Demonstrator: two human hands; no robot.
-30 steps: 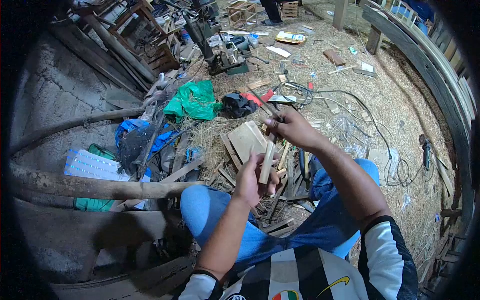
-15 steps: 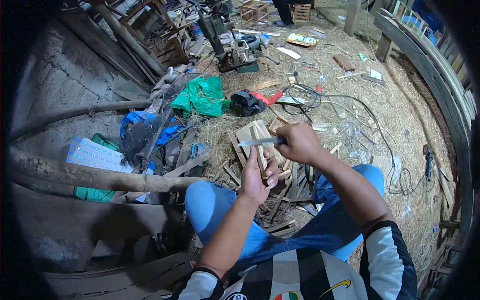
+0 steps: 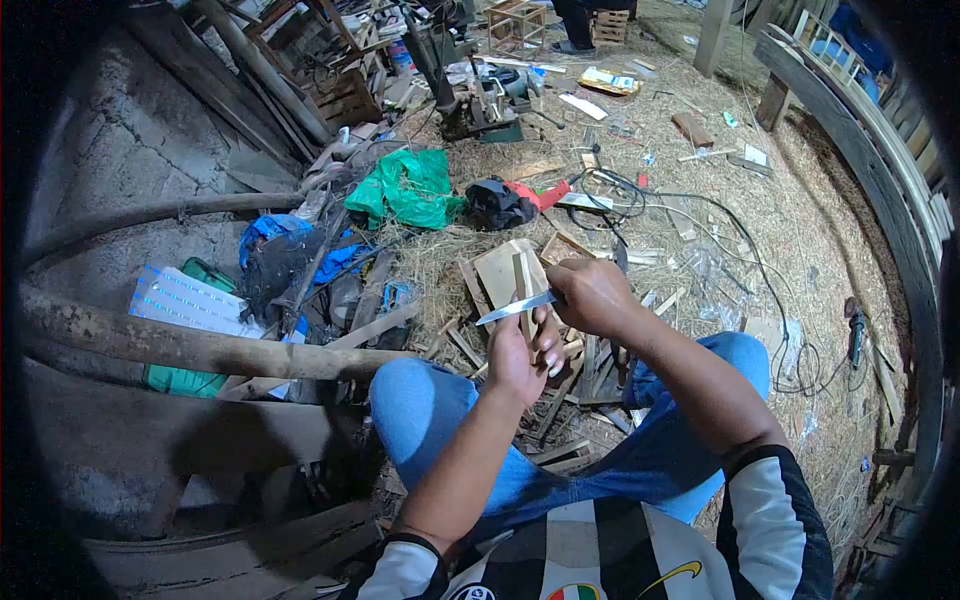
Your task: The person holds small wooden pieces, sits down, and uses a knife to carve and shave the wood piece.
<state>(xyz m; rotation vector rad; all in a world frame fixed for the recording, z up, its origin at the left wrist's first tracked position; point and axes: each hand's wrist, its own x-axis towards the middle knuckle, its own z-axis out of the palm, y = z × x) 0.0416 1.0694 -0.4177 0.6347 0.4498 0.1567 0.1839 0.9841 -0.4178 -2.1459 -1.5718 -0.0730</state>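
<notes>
My left hand (image 3: 520,362) is closed around a narrow strip of wood (image 3: 521,270), held tilted away from me above my lap. In my right hand (image 3: 598,298), wrapped fingers hide the handle of a knife (image 3: 513,309). Its bright blade lies across the strip just above my left fingers, the tip pointing left and down. Whether the edge bites into the wood I cannot tell. Beyond the strip is a pale flat board (image 3: 492,270), and a small wooden box-like piece (image 3: 565,248) lies to its right.
A green plastic bag (image 3: 405,188) and a red and black tool (image 3: 512,202) lie ahead. Black cable (image 3: 720,215) loops across the straw-covered floor. A wooden pole (image 3: 200,340) crosses at left, with a machine (image 3: 475,110) farther ahead. A person's foot (image 3: 572,47) shows at the back.
My right hand has drawn slightly nearer to me with the knife. The blade, nearly level before, now slants down to the left. My left hand still grips the strip.
</notes>
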